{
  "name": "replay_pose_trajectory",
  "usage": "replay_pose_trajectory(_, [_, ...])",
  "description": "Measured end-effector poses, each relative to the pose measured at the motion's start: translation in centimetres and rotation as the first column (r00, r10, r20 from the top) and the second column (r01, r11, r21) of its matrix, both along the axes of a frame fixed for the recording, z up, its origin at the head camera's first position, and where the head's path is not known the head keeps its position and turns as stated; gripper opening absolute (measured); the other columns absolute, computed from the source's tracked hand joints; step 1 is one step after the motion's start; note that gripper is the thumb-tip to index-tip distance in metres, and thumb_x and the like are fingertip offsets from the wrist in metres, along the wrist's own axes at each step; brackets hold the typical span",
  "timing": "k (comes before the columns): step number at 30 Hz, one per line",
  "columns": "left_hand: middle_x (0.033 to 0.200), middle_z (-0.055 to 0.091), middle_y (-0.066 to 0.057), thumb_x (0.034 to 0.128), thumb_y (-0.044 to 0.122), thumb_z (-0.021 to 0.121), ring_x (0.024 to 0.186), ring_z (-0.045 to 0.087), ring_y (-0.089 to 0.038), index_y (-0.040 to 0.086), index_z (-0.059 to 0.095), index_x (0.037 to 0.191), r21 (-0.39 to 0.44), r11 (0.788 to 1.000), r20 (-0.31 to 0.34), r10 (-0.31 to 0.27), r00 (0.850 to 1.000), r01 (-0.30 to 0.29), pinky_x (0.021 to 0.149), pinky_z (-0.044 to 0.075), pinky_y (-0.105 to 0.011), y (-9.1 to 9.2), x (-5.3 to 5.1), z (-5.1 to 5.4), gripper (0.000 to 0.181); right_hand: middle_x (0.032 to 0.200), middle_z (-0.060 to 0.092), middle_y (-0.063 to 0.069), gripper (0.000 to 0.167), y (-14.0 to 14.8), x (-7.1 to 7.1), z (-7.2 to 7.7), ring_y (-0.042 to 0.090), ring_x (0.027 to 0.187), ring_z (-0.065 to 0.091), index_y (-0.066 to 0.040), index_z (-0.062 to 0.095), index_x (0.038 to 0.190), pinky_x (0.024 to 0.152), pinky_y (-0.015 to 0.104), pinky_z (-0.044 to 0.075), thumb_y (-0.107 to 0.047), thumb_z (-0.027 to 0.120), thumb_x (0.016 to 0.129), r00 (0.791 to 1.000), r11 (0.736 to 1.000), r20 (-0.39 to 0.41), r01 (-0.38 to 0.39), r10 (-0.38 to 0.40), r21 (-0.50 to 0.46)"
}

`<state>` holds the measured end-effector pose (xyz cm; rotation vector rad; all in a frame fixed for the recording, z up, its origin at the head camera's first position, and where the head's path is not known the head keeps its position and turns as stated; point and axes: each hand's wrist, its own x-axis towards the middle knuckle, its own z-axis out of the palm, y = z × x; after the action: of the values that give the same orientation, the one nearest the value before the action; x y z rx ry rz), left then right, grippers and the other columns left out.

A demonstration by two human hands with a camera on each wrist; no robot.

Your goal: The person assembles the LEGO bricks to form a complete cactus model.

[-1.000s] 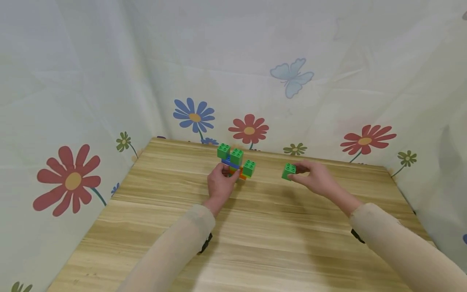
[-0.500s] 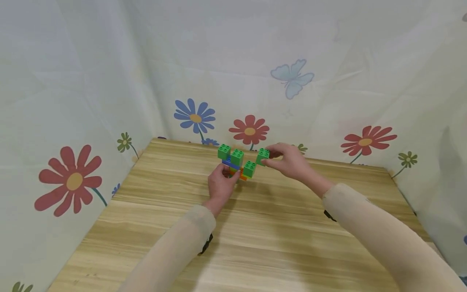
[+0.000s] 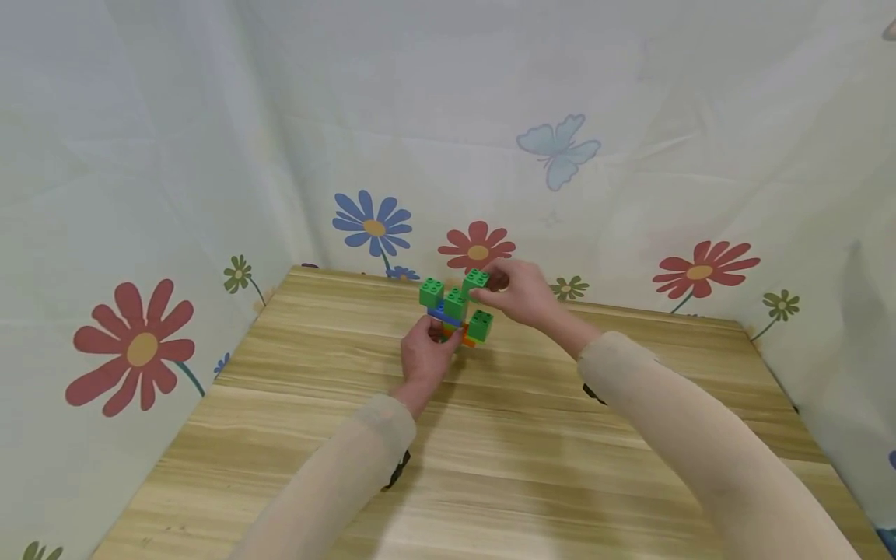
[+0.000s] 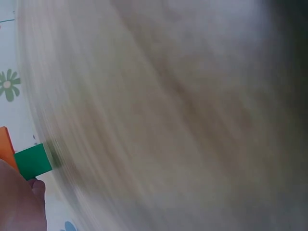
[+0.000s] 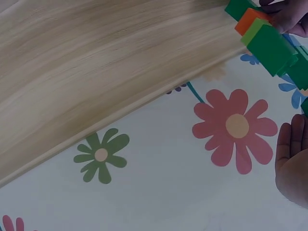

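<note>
My left hand point(image 3: 425, 354) grips a small structure of toy building bricks near the table's far edge, fingers and thumb round its lower part. A blue brick point(image 3: 442, 315) lies across it, bearing a green brick point(image 3: 430, 293) on the left and another in the middle. Lower right, a further green brick point(image 3: 480, 326) sits above orange and yellow-green layers. My right hand point(image 3: 523, 294) pinches a green brick point(image 3: 475, 281) just above and right of the middle one; whether they touch I cannot tell. In the left wrist view, an orange brick point(image 4: 6, 150) and a green brick point(image 4: 33, 161) show beyond the left hand.
The wood-grain table point(image 3: 462, 451) ends close behind the bricks. A pale cloth point(image 3: 434, 117) printed with flowers and a butterfly hangs behind and along both sides.
The right hand has carried its green brick leftward and slightly up, from well right of the structure to beside its top. The left hand stays nearly in place, holding the structure.
</note>
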<state>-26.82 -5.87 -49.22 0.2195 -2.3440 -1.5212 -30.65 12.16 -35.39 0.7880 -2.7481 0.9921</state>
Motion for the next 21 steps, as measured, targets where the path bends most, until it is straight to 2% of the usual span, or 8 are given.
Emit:
replay_pose_trajectory(9, [0.096,0.075,-0.003,0.0931,0.031,0.086,0.092,0.069,-0.021,0.013,0.068,0.099,-0.003,1.000,-0.007,-0.013,1.000,0.013,0.080,0.060,-0.039,0.1,0.1,-0.2,0.027,0.099,0.074,0.006,0.033,-1.9,-0.9,-0.2,0.023,0.091,0.070,-0.005,0.074,0.115,0.085,0.039,0.060,-0.031,0.083,0.096,1.000,1.000,0.017,0.010,-0.010,0.023])
replay_pose_trajectory(21, [0.096,0.075,-0.002,0.0934,0.032,0.086,0.091,0.069,-0.020,0.014,0.068,0.101,-0.005,1.000,-0.002,-0.013,1.000,0.013,0.078,0.060,-0.038,0.2,0.2,0.2,0.026,0.094,0.074,0.006,0.028,-2.5,-1.1,-0.2,0.022,0.087,0.068,-0.005,0.074,0.108,0.082,0.037,0.060,-0.027,0.085,0.094,0.999,0.999,0.010,-0.037,0.037,0.033])
